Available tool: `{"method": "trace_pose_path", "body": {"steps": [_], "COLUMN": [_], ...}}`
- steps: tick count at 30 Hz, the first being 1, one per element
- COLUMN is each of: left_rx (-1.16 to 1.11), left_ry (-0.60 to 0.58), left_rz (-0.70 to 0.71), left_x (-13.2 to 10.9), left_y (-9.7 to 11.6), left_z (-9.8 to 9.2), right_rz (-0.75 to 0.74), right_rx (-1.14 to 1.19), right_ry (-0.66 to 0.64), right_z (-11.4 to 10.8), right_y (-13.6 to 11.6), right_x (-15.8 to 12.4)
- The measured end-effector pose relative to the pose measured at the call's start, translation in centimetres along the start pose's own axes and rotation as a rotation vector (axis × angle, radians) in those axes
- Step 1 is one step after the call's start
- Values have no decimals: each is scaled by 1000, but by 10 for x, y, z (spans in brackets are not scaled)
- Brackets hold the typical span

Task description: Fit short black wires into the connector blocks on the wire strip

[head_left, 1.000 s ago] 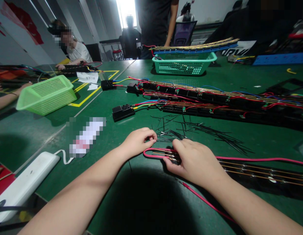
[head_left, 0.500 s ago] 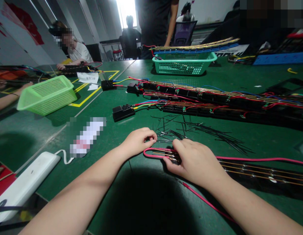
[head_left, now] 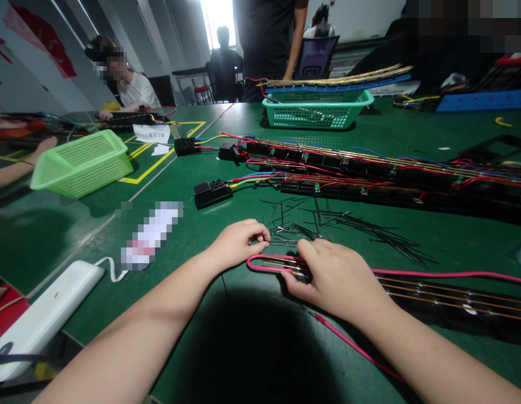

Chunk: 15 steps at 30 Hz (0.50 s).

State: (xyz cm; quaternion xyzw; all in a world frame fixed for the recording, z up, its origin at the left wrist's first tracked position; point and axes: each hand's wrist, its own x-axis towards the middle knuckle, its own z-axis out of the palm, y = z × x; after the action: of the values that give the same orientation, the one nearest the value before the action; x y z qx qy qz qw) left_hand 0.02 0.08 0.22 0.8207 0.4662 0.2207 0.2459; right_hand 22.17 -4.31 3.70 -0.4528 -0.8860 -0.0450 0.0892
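Note:
My right hand (head_left: pixel 336 275) is closed around the end of a long black strip (head_left: pixel 453 306) with thin brass-coloured rods along it. A red wire (head_left: pixel 445 274) runs along the strip, and its bent loop sticks out to the left of my fingers. Just left of that loop is my left hand (head_left: pixel 239 241), fingers curled toward the thumb. Whatever is between those fingertips, if anything, cannot be made out. Thin black cable ties (head_left: pixel 382 235) lie scattered beyond both hands, some close to the left fingertips. Below my right hand, another red wire (head_left: pixel 353 345) trails across the table.
Similar wired strips (head_left: pixel 369 163) lie across the green table (head_left: pixel 193 230), with a black connector (head_left: pixel 212 193) at one end. A teal basket (head_left: pixel 314 115) and a light green basket (head_left: pixel 86 165) stand farther back. At left lies a white power strip (head_left: pixel 50 314). Other people are around.
My hands and the strip stay in the same place. At the far left, a co-worker's hands have shifted slightly.

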Motion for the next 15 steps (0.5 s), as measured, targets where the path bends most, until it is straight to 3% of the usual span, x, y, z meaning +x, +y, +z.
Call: {"method": "trace_pose_path", "body": {"steps": [15], "left_rx": [10], "left_ry": [1], "left_rz": [21], "left_x": [0], "left_y": [-2], "left_z": [1], "right_rz": [-15], "right_rx": [4], "right_ry": [24], "right_z": [2], "right_y": [1], "right_x": [0]}}
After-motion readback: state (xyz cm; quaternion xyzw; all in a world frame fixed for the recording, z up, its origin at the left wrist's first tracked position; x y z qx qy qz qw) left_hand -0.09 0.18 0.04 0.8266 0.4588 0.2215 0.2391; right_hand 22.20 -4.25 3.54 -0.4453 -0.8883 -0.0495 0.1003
